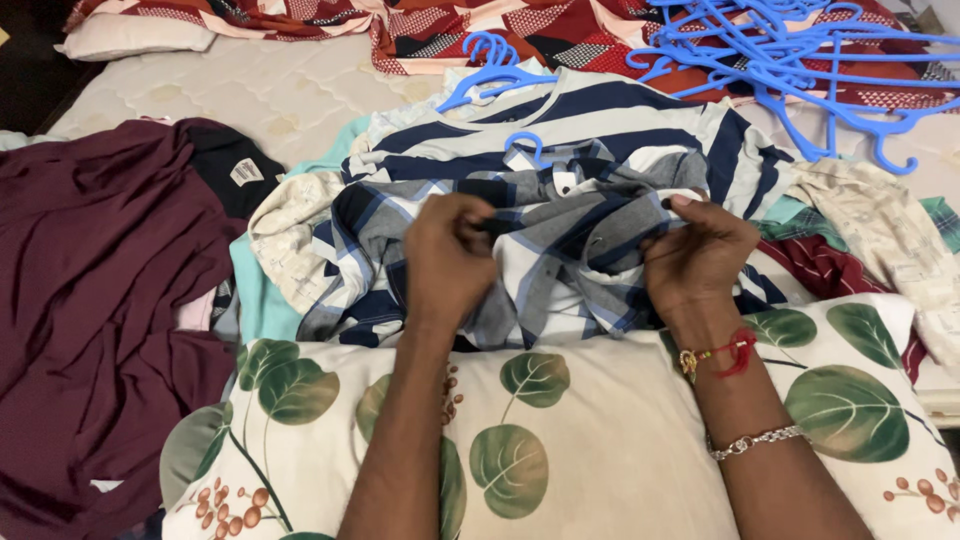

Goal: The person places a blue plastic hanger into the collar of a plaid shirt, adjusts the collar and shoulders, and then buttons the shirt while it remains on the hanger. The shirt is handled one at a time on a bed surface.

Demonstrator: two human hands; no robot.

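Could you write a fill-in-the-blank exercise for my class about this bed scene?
1. Both hands, left hand and right hand, grip a ____ shirt.
2. The hangers piled at the top right are ____ in colour.
3. The pillow under the forearms is printed with green ____.
4. The large garment on the left is ____.

Missing words: checked; blue; leaves; maroon

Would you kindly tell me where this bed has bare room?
Bare white quilted mattress shows upper left, between the maroon garment and the blue plastic hangers. The centre is crowded: both hands, left hand and right hand, grip the blue-grey checked shirt.
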